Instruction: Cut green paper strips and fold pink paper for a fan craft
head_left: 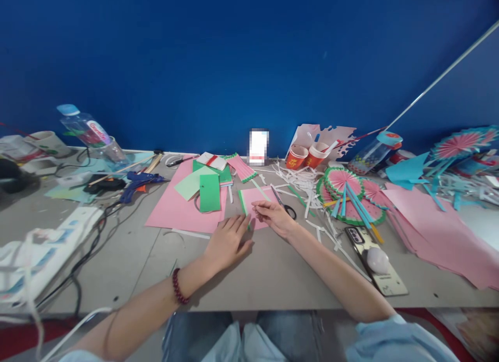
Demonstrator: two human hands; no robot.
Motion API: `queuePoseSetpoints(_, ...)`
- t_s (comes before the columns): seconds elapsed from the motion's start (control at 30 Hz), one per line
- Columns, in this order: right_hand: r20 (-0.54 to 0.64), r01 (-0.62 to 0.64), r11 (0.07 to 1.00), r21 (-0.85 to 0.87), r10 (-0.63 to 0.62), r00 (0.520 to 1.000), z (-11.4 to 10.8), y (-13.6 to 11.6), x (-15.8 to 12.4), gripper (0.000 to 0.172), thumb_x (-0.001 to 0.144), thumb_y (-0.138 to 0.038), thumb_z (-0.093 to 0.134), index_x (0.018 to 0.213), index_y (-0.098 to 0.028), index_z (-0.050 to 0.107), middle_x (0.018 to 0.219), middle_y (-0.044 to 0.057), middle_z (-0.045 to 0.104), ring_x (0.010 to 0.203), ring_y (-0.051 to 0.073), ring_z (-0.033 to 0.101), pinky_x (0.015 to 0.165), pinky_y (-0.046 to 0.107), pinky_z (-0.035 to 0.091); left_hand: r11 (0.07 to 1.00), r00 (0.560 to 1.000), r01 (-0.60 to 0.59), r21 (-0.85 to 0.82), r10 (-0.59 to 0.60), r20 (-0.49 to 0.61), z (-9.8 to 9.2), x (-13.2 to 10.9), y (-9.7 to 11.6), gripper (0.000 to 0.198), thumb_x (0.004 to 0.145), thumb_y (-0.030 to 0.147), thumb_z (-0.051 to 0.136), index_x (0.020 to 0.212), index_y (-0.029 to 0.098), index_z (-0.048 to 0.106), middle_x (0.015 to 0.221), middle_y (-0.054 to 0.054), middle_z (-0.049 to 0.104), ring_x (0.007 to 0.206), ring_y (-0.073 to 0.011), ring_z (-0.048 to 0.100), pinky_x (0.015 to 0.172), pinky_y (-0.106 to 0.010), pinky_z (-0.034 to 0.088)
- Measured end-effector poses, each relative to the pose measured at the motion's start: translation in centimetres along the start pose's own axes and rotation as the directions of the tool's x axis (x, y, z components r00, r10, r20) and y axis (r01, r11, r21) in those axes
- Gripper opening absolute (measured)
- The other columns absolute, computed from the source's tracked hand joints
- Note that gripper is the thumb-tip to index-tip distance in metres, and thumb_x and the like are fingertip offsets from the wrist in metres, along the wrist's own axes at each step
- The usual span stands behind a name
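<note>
A small pink sheet of paper (pixel 260 223) with a green strip (pixel 243 202) along its left edge lies in front of me. My left hand (pixel 231 241) rests flat at the sheet's lower left, fingertips by the green edge. Over the sheet, my right hand (pixel 275 216) has thumb and fingers pinched together; whatever is between them is too small to make out. Dark-handled scissors (pixel 290 212) lie just behind the right hand, partly hidden by it. Left of the sheet, a green card (pixel 209 192) lies on a larger pink sheet (pixel 171 212).
White paper strips (pixel 307 183) are scattered to the right, before red paper cups (pixel 297 157). Watermelon-patterned paper fans (pixel 343 188) and a phone (pixel 376 260) lie further right. A blue glue gun (pixel 136 184), cables and a power strip (pixel 58 250) occupy the left side.
</note>
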State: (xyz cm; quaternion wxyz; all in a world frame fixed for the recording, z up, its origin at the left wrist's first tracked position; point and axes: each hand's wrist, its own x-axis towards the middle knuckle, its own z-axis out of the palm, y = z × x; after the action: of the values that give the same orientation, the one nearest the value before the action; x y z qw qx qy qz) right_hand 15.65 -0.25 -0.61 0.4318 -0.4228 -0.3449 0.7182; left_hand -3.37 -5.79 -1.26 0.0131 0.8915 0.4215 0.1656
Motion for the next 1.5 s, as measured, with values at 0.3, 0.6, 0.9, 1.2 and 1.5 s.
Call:
queuePoseSetpoints(0.3, -0.014, 0.007, 0.995, -0.101, -0.009, 1.000, 0.1, 0.1, 0.0, 0.031, 0.054, -0.034, 0.082, 0.077, -0.017, 0.070, 0.073, 0.003, 0.070, 0.058, 0.009, 0.058, 0.056, 0.023, 0.042, 0.997, 0.997, -0.077, 0.019, 0.077, -0.004, -0.7, 0.1, 0.1, 0.025, 0.088, 0.023, 0.047, 0.109, 0.016, 0.059, 0.114, -0.012, 0.062, 0.107, -0.0242, 0.054, 0.089, -0.039, 0.042)
queuePoseSetpoints(0.6, 0.011, 0.134, 0.897, -0.421, -0.143, 0.990, 0.9, 0.0, -0.6, 0.025, 0.061, -0.035, 0.076, 0.075, -0.017, 0.065, 0.061, -0.001, 0.063, 0.056, 0.010, 0.054, 0.053, 0.022, 0.037, 0.992, 0.991, -0.125, 0.033, 0.123, 0.062, -0.8, 0.0, 0.7, 0.021, 0.086, 0.020, 0.048, 0.103, 0.016, 0.060, 0.101, -0.010, 0.064, 0.096, -0.0229, 0.057, 0.082, -0.037, 0.043)
queuePoseSetpoints(0.9, 0.071, 0.248, 0.774, -0.583, -0.256, 0.964, 0.8, 0.4, -0.6, 0.012, 0.066, -0.030, 0.067, 0.070, -0.018, 0.067, 0.078, 0.002, 0.062, 0.063, 0.012, 0.052, 0.055, 0.024, 0.041, 0.992, 0.991, -0.122, 0.015, 0.121, 0.053, -1.0, 0.0, 0.8, 0.022, 0.087, 0.019, 0.046, 0.104, 0.016, 0.060, 0.101, -0.011, 0.063, 0.097, -0.0231, 0.057, 0.080, -0.038, 0.044)
queuePoseSetpoints(1.2, 0.237, 0.354, 0.524, -0.775, -0.279, 0.931, 1.1, -0.6, -0.4, 0.012, 0.065, -0.009, 0.059, 0.065, -0.017, 0.067, 0.083, 0.005, 0.064, 0.076, 0.015, 0.058, 0.073, 0.029, 0.044, 0.991, 0.991, -0.128, 0.026, 0.127, 0.032, -0.8, 0.0, 0.8, 0.021, 0.085, 0.017, 0.050, 0.102, 0.016, 0.061, 0.100, -0.011, 0.064, 0.095, -0.0227, 0.058, 0.079, -0.037, 0.044)
queuePoseSetpoints(1.5, 0.194, 0.294, 0.550, -0.782, -0.234, 0.953, 1.0, -0.3, 0.0, 0.009, 0.065, -0.012, 0.060, 0.065, -0.017, 0.067, 0.082, 0.004, 0.063, 0.069, 0.014, 0.057, 0.064, 0.026, 0.043, 0.992, 0.992, -0.125, 0.031, 0.124, 0.036, -0.9, -0.1, 0.8, 0.022, 0.085, 0.017, 0.049, 0.102, 0.015, 0.062, 0.101, -0.011, 0.065, 0.095, -0.0237, 0.058, 0.079, -0.038, 0.045)
